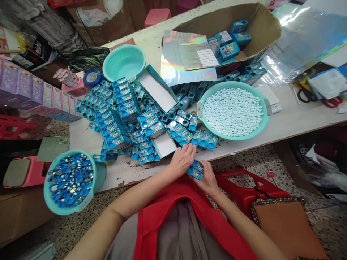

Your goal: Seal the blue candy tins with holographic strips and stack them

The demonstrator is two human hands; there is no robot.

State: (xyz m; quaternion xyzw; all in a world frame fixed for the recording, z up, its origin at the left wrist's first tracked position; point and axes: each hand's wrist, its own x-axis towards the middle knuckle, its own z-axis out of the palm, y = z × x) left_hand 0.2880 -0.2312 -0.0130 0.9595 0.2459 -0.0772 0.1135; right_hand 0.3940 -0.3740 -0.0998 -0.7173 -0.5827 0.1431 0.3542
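My left hand (183,159) and my right hand (208,179) meet at the table's near edge, both closed around a small stack of blue tins (195,169). Just beyond them lies a row of open blue tins (195,137). A big heap of closed blue tins (121,115) covers the table's left half. A teal basin of pale blue tablets (232,111) stands to the right of the hands. A teal bucket of blue lids (71,180) sits at the lower left, off the table's corner.
An empty teal bowl (124,62) and a roll of blue tape (92,77) stand at the back left. Holographic sheets (187,57) lean on a cardboard box (257,25) holding more tins. Scissors (322,99) lie far right. A red stool (244,191) stands beside me.
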